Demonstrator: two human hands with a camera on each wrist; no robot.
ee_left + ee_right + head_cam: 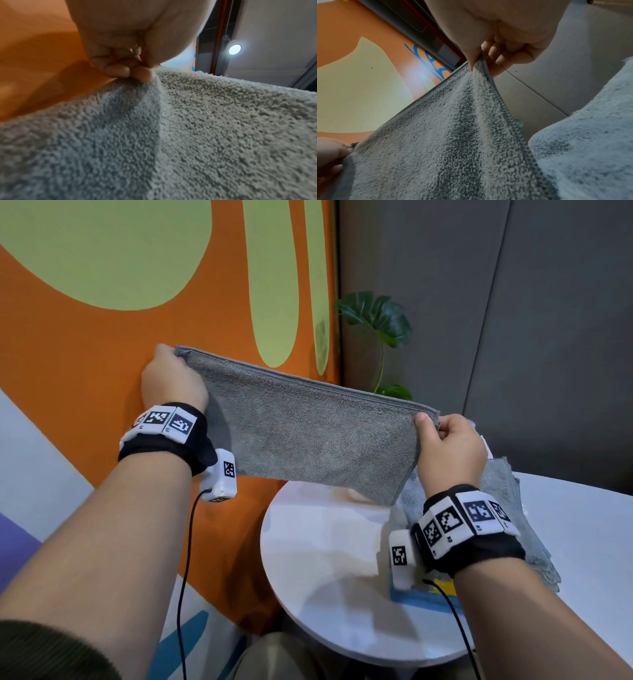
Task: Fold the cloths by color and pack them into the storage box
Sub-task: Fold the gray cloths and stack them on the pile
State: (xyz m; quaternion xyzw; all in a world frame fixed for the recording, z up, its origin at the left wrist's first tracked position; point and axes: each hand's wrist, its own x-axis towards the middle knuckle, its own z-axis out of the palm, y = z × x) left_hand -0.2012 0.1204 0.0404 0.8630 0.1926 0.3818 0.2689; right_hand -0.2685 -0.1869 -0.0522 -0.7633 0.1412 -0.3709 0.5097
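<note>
A grey terry cloth [315,433] hangs stretched in the air above the round white table [329,594]. It looks doubled over, with its top edge taut between both hands. My left hand [173,371] pinches the upper left corner, my right hand [442,436] the upper right corner. In the left wrist view curled fingers [137,73] nip the grey cloth [188,128]. The right wrist view shows thumb and fingers [496,63] pinching the hemmed corner of the cloth [453,135]. More grey cloths [507,508] lie on the table under my right wrist.
A blue and yellow thing [431,594] lies on the table beneath my right forearm, mostly hidden. An orange and green wall [102,320] stands close on the left. A potted plant [380,326] stands behind the table by a grey panel.
</note>
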